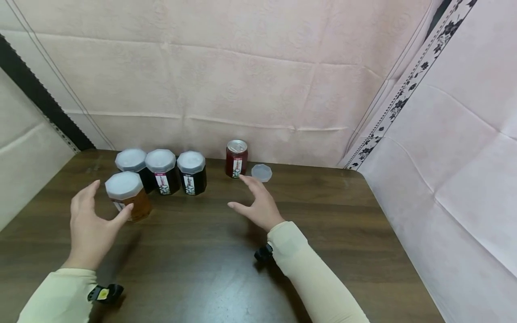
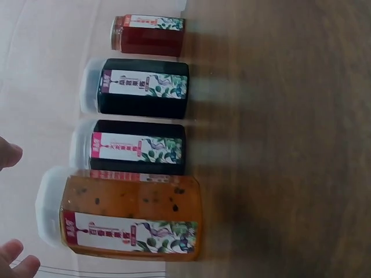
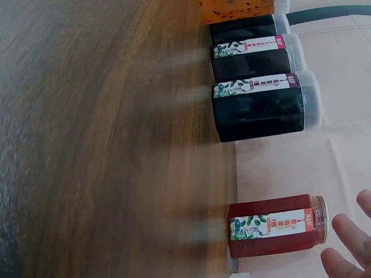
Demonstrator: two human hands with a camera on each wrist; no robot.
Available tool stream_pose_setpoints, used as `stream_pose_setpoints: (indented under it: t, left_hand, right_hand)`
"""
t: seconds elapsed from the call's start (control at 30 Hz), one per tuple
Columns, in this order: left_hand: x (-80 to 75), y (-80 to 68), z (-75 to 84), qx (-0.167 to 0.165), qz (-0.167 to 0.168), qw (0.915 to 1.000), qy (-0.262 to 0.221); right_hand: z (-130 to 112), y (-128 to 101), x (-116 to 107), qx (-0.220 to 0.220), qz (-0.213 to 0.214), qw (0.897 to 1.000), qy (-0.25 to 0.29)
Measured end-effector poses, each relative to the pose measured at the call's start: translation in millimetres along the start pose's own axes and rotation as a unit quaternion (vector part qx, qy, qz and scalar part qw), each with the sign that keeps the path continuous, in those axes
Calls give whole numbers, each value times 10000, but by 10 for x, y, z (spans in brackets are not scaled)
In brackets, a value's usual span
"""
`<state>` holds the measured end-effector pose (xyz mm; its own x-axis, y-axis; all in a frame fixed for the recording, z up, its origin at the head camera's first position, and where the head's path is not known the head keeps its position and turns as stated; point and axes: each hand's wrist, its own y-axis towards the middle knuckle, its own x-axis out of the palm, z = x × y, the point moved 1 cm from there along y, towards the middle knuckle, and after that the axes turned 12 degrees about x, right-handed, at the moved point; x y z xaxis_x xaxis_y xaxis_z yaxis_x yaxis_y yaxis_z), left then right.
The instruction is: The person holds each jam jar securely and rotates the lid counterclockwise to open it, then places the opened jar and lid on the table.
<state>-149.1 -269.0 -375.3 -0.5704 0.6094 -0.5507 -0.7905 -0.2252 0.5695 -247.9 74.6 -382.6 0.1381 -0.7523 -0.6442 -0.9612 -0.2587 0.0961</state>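
Note:
An orange jam jar with a white lid stands at the front left of the dark wooden table. My left hand hovers open just before it, fingers spread to either side, not touching; the jar fills the left wrist view. Behind it stand three dark jars with white lids in a row. A red jar with its foil seal bare stands farther right, its loose white lid lying beside it. My right hand is open, fingertips reaching close to the red jar.
Pink cloth hangs right behind the jars and along the right side. The table's right edge runs near the cloth. Bare wood lies in front of both hands.

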Motion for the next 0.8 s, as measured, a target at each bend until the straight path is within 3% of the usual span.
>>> stream_pose_setpoints:
  t: [0.2, 0.47, 0.8]
  left_hand:
    - [-4, -28, -68, -158, -119, 9998, 33]
    - [-2, -62, -190, -665, -306, 9972, -150]
    - [42, -92, -306, -1053, -758, 9913, -211]
  right_hand:
    - [-44, 6, 23, -63, -47, 10000, -3]
    - [-135, 29, 87, -122, -81, 9999, 17]
    - [-223, 62, 143, -430, -39, 9988, -252]
